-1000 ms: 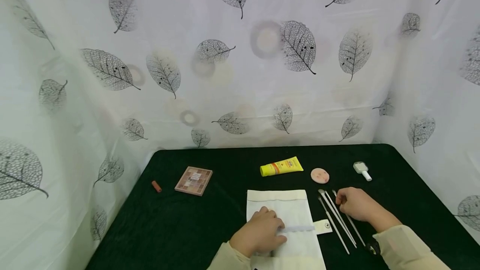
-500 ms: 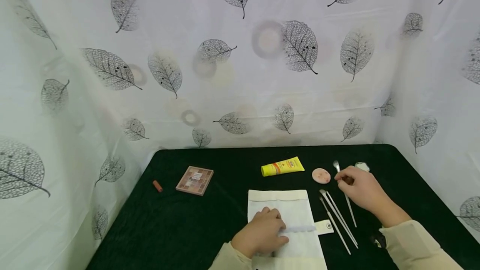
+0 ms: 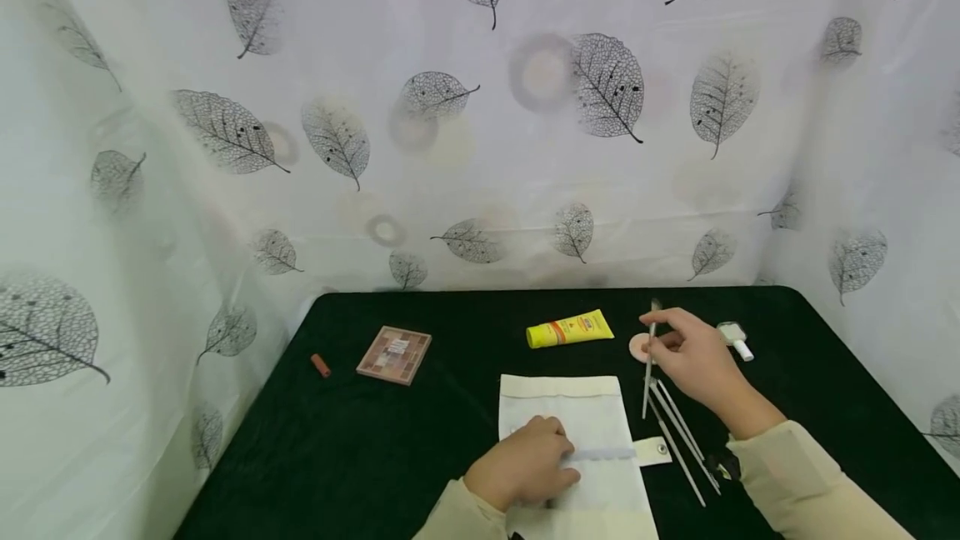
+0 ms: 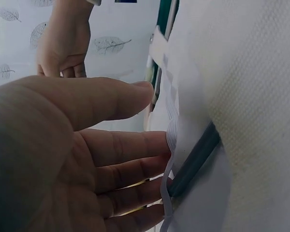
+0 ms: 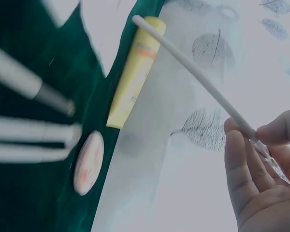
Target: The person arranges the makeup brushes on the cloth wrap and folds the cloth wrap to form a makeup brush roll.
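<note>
My right hand (image 3: pixel 697 361) pinches a makeup brush (image 3: pixel 648 382) near its bristle end, lifted above the table; in the right wrist view its pale handle (image 5: pixel 198 75) slants up and away from the fingers. Just below are several more brushes (image 3: pixel 678 448) lying on the table. My left hand (image 3: pixel 525 465) rests on an unfolded white cloth pouch (image 3: pixel 562 394) with a snap tab (image 3: pixel 652 450). In the left wrist view, its fairly straight fingers touch the pouch's elastic band (image 4: pixel 171 133); a dark grey rod (image 4: pixel 195 162) lies under that band, its kind unclear.
Beyond the pouch lies a yellow tube (image 3: pixel 570 329). A round pink puff (image 3: pixel 637 347) is partly behind my right fingers, with a small white-handled mirror (image 3: pixel 735 340) to its right. Farther left are a palette (image 3: pixel 394 355) and a small reddish-brown piece (image 3: pixel 321 365) on the dark green tablecloth (image 3: pixel 337 457).
My right hand has picked up the rightmost brush from the table, raised it and carried it left, in front of the puff. My left hand stays on the pouch.
</note>
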Available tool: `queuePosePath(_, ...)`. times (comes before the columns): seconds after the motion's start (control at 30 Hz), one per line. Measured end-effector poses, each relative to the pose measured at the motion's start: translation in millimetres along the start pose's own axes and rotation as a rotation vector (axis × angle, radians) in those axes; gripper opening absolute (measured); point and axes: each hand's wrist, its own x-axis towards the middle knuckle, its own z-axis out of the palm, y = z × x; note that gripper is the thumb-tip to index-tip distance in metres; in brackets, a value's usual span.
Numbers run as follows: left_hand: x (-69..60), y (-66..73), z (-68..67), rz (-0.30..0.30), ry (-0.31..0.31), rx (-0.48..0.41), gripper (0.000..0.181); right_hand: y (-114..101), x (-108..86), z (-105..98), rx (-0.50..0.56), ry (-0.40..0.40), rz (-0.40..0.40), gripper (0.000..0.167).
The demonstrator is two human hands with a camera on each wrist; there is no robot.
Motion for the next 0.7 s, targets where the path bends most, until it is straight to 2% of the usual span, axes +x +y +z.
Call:
queuePosePath(0.33,1.3,-1.2,0.9,0.001,-0.002,-0.009,0.028,-24.5,9.5,29.3,0.031,0.02,0.007,0.023)
queuePosePath(0.7,3.2,-1.7,1.0,0.017,0.022,-0.005,0.026,-38.4,12.8,59.2,0.172,-0.105,0.025,0.027)
